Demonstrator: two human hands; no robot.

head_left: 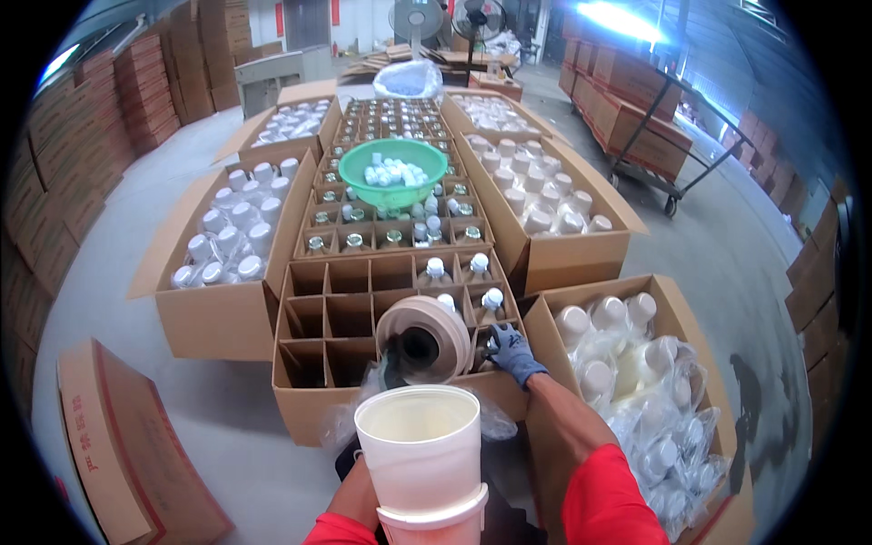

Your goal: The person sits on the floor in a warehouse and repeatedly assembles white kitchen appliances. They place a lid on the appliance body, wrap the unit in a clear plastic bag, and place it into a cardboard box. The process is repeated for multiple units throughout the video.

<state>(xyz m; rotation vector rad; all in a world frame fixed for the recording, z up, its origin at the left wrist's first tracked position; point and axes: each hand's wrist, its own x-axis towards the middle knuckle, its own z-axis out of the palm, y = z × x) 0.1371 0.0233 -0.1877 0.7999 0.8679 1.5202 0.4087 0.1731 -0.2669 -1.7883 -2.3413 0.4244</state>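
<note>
My right hand point(513, 354), in a grey-blue glove, is at the front right cell of a divided cardboard box point(318, 400). Its fingers curl down around something hidden in that cell. A tall white plastic tub point(418, 463) stands upright right before me, apparently stacked in another. My left forearm point(356, 500) runs up behind it, and the tub hides that hand. Beyond it, a round beige container point(422, 331) with a dark opening lies tilted over the box's front cells. White-capped bottles point(435, 270) fill several right-hand cells; those at left hold none.
Farther back, a green basin point(393, 173) of white caps rests on divided boxes of bottles. Open cartons of plastic-wrapped white cups point(241, 222) flank both sides, one point(627, 363) close at my right. A flattened carton point(127, 445) lies left; a loaded trolley point(668, 154) stands back right.
</note>
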